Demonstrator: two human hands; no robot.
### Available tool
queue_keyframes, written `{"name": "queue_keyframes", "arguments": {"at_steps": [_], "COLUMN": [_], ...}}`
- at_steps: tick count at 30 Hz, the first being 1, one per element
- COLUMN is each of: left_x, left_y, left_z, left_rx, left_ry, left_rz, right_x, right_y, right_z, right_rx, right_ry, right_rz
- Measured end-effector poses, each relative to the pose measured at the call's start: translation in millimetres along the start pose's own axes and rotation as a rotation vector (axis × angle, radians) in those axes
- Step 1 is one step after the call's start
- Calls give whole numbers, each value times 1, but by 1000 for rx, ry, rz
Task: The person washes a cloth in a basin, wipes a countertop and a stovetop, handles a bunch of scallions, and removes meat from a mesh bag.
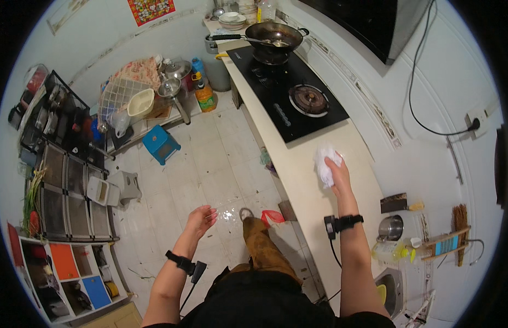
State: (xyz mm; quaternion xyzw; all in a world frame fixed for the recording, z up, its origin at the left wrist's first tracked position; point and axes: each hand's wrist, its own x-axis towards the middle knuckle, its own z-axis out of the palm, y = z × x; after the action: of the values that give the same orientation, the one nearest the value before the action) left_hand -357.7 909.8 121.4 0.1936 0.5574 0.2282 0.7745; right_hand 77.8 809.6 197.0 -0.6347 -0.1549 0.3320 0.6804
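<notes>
My right hand (339,169) grips a crumpled white cloth (325,164) on the pale countertop (311,192), just short of the stove's near edge. Beyond it lies a black glass two-burner gas stove (266,98), its near burner (309,100) bare. On the far burner sits a dark wok (274,35) with a metal spatula (270,42) resting inside. Over the tiled floor my left hand (201,219) hangs with nothing in it, fingers loosely curled and partly apart. Each wrist wears a black strap with a small cabled device.
On the right are a cleaver (395,203), a steel pot (390,228), a yellow-capped bottle (391,251) and a sink (395,287). A blue stool (161,144) and a grey stool (126,186) stand on the floor. A red plastic bag (273,217) lies near my foot. Drawers (75,205) line the left.
</notes>
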Motion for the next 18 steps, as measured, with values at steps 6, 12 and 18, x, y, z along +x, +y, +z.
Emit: {"name": "queue_keyframes", "arguments": {"at_steps": [6, 12, 18], "left_x": [64, 104, 216], "left_y": [73, 142, 222], "left_z": [-61, -91, -2], "left_rx": [-148, -186, -95], "left_ry": [70, 399, 140], "left_rz": [72, -15, -145], "right_x": [139, 177, 253], "right_y": [120, 105, 106], "right_z": [72, 154, 235], "right_rx": [-1358, -1443, -1388], "right_ry": [150, 6, 12], "right_rz": [-453, -413, -441]}}
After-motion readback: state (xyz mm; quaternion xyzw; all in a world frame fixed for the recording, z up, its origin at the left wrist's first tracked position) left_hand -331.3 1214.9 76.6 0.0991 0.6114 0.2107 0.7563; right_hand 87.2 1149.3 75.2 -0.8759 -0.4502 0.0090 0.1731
